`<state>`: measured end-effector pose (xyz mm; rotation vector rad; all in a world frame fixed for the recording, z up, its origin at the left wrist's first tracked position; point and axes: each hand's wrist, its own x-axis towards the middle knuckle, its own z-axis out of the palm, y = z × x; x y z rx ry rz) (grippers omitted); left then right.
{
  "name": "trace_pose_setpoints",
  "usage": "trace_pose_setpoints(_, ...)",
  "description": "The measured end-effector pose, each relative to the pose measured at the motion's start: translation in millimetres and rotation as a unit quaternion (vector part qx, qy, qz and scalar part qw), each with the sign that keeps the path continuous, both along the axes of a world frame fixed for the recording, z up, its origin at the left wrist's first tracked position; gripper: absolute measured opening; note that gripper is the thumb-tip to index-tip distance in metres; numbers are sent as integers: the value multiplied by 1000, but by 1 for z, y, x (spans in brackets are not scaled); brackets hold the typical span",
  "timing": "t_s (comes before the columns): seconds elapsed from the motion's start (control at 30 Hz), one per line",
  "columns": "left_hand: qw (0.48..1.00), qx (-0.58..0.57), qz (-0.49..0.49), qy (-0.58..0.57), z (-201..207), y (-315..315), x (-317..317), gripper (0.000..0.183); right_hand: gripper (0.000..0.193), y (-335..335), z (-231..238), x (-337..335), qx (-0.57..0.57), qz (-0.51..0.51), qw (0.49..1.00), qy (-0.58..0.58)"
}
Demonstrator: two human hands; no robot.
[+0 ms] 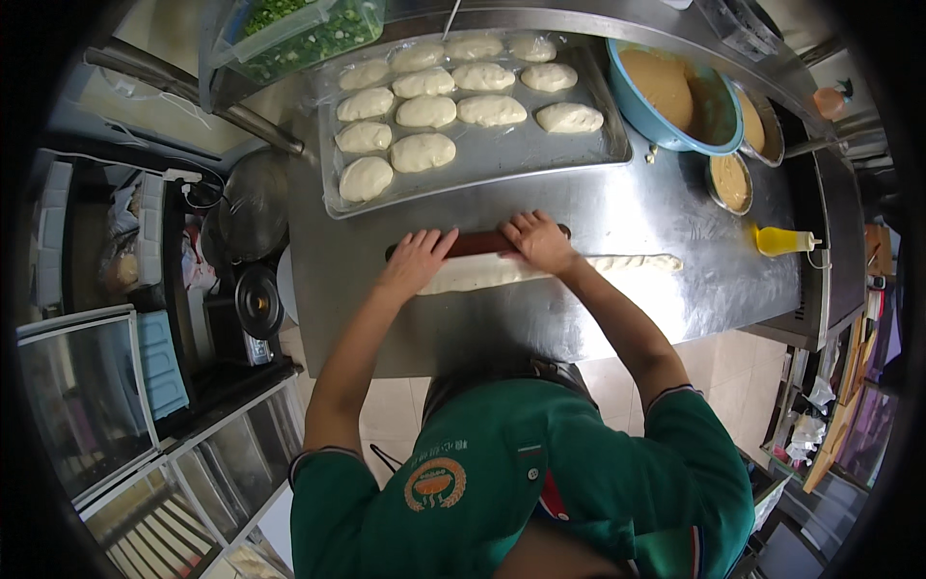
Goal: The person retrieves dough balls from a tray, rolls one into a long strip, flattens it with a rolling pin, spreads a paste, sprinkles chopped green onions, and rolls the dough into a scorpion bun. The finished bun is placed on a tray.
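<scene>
A dark reddish-brown rolling pin (478,243) lies crosswise over a long flattened strip of pale dough (482,276) on the steel table. My left hand (421,261) bears on the pin's left part, its fingers curled over the top. Toward the other end, my right hand (537,241) presses down with bent fingers. The dough reaches out past my right forearm as a narrower, bumpy strip. My hands and the pin hide part of it.
Behind the pin, a metal tray (473,172) holds several oval dough pieces, some under clear film. Right of it are a blue basin (709,135) of tan paste, a small bowl (730,183) and a yellow squeeze bottle (783,241). A tub of chopped greens (309,39) sits on the overhead shelf.
</scene>
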<state>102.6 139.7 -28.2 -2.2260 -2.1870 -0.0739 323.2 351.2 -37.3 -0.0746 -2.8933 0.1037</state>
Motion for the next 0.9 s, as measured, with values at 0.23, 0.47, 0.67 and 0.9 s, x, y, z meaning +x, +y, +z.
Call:
trace_pose_setpoints(0.23, 936, 75, 270, -212, -4, -12, 8, 65, 80, -27, 7, -21, -68, -183, 976, -92)
trace_pose_setpoints(0.47, 951, 17, 301, -70, -28, -38, 26, 71, 80, -64, -14, -28, -69, -204, 956, -198)
trace_pose_setpoints(0.67, 943, 72, 289, -151, -25, -72, 53, 76, 82, -96, -8, -9, -88, -173, 963, -186)
trace_pose_setpoints(0.9, 970, 120, 197, -81, -47, -142, 92, 59, 69, -144, -9, 49, -77, -129, 982, -111)
